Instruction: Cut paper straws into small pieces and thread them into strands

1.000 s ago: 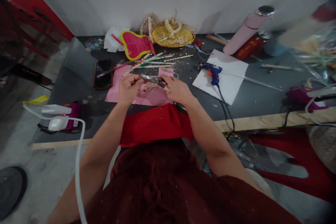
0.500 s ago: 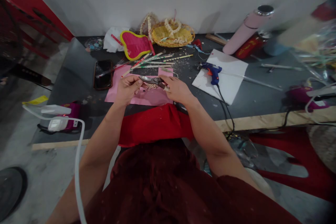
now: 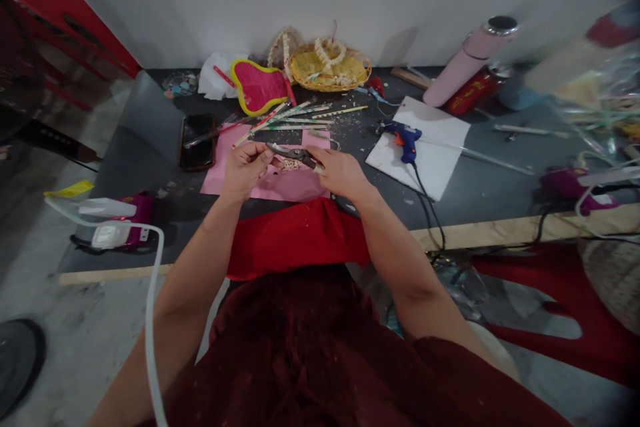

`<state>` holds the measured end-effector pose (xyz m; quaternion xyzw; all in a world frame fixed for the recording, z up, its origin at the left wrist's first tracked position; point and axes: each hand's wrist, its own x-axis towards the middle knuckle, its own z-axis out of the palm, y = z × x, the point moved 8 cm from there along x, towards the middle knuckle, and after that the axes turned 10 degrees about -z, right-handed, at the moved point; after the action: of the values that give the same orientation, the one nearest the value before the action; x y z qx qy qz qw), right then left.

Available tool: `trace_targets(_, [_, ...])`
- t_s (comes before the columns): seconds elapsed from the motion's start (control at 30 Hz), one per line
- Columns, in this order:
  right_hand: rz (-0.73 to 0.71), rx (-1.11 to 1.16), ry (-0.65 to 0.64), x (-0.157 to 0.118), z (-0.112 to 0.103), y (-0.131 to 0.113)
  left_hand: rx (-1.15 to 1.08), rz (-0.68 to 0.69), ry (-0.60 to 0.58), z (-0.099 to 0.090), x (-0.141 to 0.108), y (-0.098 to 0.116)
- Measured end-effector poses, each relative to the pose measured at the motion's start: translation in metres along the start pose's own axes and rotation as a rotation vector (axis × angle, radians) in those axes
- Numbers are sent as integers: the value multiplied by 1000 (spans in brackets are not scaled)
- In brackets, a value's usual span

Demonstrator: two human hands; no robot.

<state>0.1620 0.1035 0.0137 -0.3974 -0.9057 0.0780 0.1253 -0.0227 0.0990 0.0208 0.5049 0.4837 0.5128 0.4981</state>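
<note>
My right hand [image 3: 341, 170] is wrapped around the handles of a pair of pruning shears [image 3: 298, 154], whose jaws point left. Close to the blade tips, my left hand [image 3: 245, 168] is closed in a pinch; a small pale bit shows at the jaws, but what the fingers hold is too small to make out. Below the shears, a small heap of cream-coloured pieces [image 3: 291, 165] lies on pink paper [image 3: 267, 189]. Several printed paper sticks [image 3: 300, 121] are scattered just behind the paper.
A phone [image 3: 197, 140] lies left of the paper. A blue glue gun [image 3: 407, 139] rests on a white board [image 3: 443, 160], its cord trailing off the front edge. Behind stand a yellow basket [image 3: 330, 83], a pink-and-yellow butterfly-like shape [image 3: 257, 88] and a pink flask [image 3: 467, 63].
The shears have turned slightly, so the blade looks darker and narrower, and a pale bit shows at the jaws. Both hands stay nearly in place; the view shifts a little.
</note>
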Motion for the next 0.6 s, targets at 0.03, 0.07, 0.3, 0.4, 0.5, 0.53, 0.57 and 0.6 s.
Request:
trace_targets(0.03, [1,6,4,0,0,0,8,7,6,0,0,0])
trace_targets(0.07, [3,15,8,0,1,0,17,17,16,-1,0,-1])
trace_targets(0.3, [-16,78,30,2,3,3,94,43,31,-3,0,-1])
trace_targets(0.4, [-40,81,28,2,3,3,99,32,5,-2,0,-1])
trace_targets(0.5, [-45,74,37,2,2,3,84,26,-7,-1,0,-1])
trace_targets(0.53, [-41,72,39,2,2,4,78,23,-10,0,0,-1])
trace_targets(0.57, [-37,71,39,2,2,4,72,21,-12,0,0,-1])
trace_targets(0.6, [-33,68,38,1,1,4,67,21,-13,1,0,0])
